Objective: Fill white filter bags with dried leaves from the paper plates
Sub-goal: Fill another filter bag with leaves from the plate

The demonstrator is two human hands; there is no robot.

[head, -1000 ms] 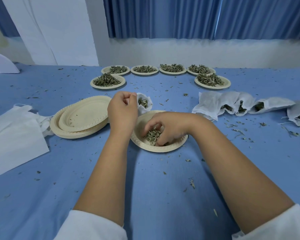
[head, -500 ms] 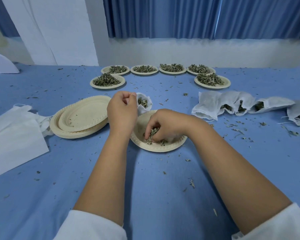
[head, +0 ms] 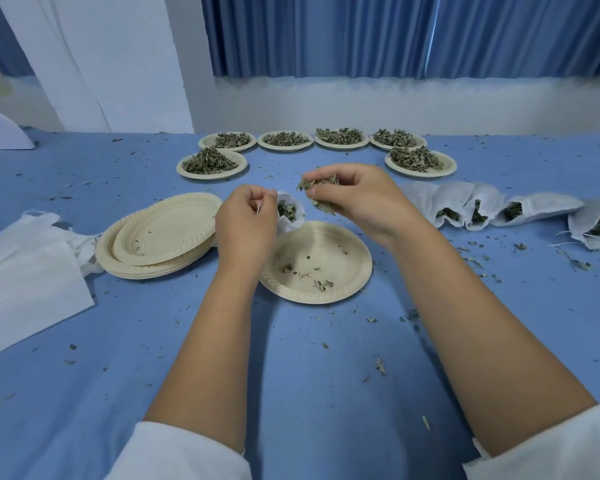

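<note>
**Leaves pinched in the right hand, beside the bag**

The clump of leaves is gripped between the curled fingers and thumb of the right hand, with loose bits hanging below it. The bag is pinched at its rim by the left hand, fingers curled, and is held open at the far-left rim of the plate. Some leaves can already be seen inside it.

Half a second ago the right hand was down in the plate, gathering. It has since been raised and carried above the plate's far rim, just right of the bag's mouth. Only scraps are left in the plate.

This plate's portion is therefore judged almost transferred, and only the drop into the bag is outstanding. Some spill over the plate's far edge may be expected, since bits hang loose.

Emptied plates are stacked left of the plate, and filled bags lie to its right. Six full plates stand well beyond it, so the task is judged far from finished.
</note>
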